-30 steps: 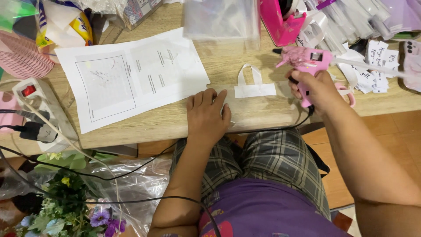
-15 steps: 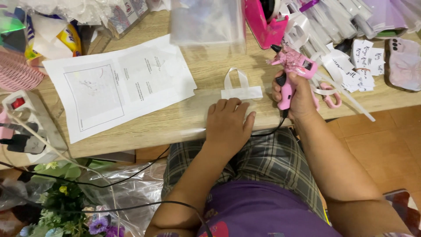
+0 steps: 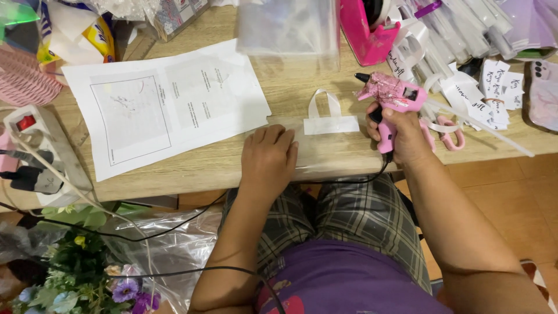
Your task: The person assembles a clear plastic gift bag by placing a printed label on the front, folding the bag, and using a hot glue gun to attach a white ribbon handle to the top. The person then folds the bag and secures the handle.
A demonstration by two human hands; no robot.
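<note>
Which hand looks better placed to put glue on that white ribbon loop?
The right hand, probably. It grips the pink glue gun, whose nozzle points toward the white ribbon loop close by. The left hand lies flat on the clear plastic sheet, holding no tool.

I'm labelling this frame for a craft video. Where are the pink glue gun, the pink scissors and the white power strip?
pink glue gun (image 3: 390,93), head view, on its glittery body.
pink scissors (image 3: 452,131), head view, on a handle loop.
white power strip (image 3: 36,135), head view, on its top face beside the red switch.
</note>
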